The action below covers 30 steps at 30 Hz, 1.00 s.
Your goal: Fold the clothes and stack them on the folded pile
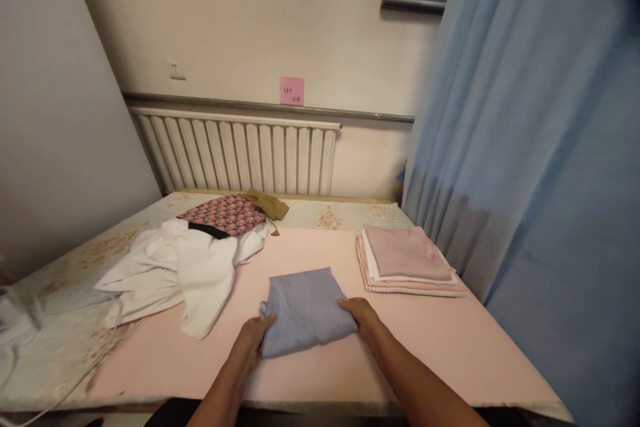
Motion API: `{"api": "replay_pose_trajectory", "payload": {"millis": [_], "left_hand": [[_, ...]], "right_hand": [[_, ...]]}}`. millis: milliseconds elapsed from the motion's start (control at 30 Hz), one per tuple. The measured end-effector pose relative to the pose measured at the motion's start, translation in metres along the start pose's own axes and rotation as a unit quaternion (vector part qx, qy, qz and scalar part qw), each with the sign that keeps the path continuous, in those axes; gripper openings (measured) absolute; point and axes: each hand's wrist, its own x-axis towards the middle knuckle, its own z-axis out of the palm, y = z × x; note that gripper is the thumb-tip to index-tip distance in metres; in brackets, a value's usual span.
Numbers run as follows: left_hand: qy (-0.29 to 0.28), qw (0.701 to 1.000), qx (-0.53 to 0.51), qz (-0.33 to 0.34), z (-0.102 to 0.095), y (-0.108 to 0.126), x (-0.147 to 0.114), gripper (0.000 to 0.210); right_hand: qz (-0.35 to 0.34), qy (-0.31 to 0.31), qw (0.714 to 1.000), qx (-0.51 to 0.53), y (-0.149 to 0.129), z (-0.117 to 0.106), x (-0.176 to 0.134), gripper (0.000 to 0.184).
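A folded blue-grey ribbed garment (pixel 307 310) lies in front of me on the pink cloth (pixel 320 380). My left hand (pixel 254 340) grips its left edge, thumb on top and fingers hidden beneath. At the right edge, my right hand (pixel 361 317) holds it the same way, the thumb pressing on the upper face. Both hands are closed on the fabric. Whether the garment is a top or something else, I cannot tell. To the right sits a neat stack of folded clothes (pixel 405 253), dusty pink on top with white and peach layers under it.
White crumpled clothing (pixel 185 267) is heaped at the left, with a pink patterned garment (pixel 225 215) and an olive cloth (pixel 267 203) behind it. A white cord (pixel 107 347) runs along the left side. A radiator (pixel 240 153) stands behind; a blue curtain (pixel 500 133) hangs right.
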Motion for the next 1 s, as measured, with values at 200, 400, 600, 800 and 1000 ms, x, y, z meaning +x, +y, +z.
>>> {"api": "replay_pose_trajectory", "payload": {"millis": [200,400,600,800,1000], "left_hand": [[-0.029,0.998,-0.037,-0.033,0.0,0.005,0.012,0.021],[-0.086,0.994,-0.034,-0.052,0.001,0.012,0.012,0.027],[-0.165,0.986,-0.031,-0.022,0.009,0.028,-0.008,0.046],[-0.237,0.971,-0.025,-0.001,0.06,0.077,-0.041,0.054],[-0.295,0.952,-0.017,0.081,0.156,0.113,-0.027,0.05]], "right_hand": [[-0.01,-0.034,0.999,0.034,-0.004,0.003,0.008,0.032],[-0.02,-0.087,0.994,0.068,-0.008,0.012,0.001,0.044],[-0.036,-0.105,0.989,0.099,-0.022,0.004,-0.022,0.047],[-0.077,-0.117,0.983,0.115,-0.07,-0.047,-0.043,0.05],[-0.181,-0.07,0.979,0.067,-0.144,-0.131,-0.05,0.057]]}}
